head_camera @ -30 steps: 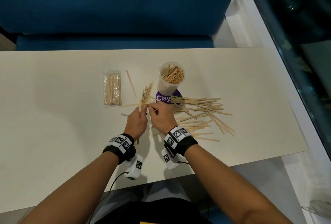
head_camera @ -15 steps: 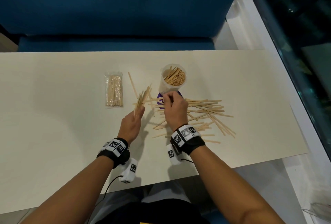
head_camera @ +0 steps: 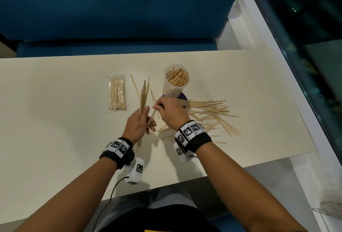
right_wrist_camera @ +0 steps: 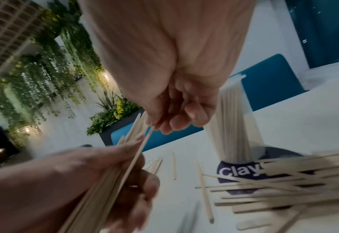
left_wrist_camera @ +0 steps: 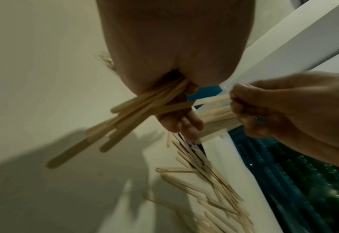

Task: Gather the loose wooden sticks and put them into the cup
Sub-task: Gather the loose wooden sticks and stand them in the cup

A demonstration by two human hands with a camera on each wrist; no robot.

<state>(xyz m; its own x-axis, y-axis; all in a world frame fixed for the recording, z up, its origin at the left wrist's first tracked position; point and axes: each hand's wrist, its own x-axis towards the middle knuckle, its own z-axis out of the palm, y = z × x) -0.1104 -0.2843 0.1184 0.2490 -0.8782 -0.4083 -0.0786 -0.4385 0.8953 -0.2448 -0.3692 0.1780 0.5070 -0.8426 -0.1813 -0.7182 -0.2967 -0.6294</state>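
Note:
My left hand (head_camera: 142, 120) grips a bundle of wooden sticks (head_camera: 144, 95) above the table, their tips pointing away from me; the bundle's near ends (left_wrist_camera: 113, 126) stick out below the palm. Just right of it, my right hand (head_camera: 162, 108) pinches one stick (right_wrist_camera: 138, 151) and holds it against the bundle. The clear plastic cup (head_camera: 174, 81), packed with sticks, stands on a purple coaster (right_wrist_camera: 242, 171) just beyond the right hand. A pile of loose sticks (head_camera: 209, 113) lies on the table to the right of the hands.
A sealed clear packet of sticks (head_camera: 117, 94) lies left of the bundle. A single stick (head_camera: 135, 86) lies between packet and cup. The cream table (head_camera: 55, 111) ends at a window ledge on the right; a blue bench runs behind it.
My right hand came back from the pile by the cup with a stick and met the left hand. The left hand raised its bundle more upright.

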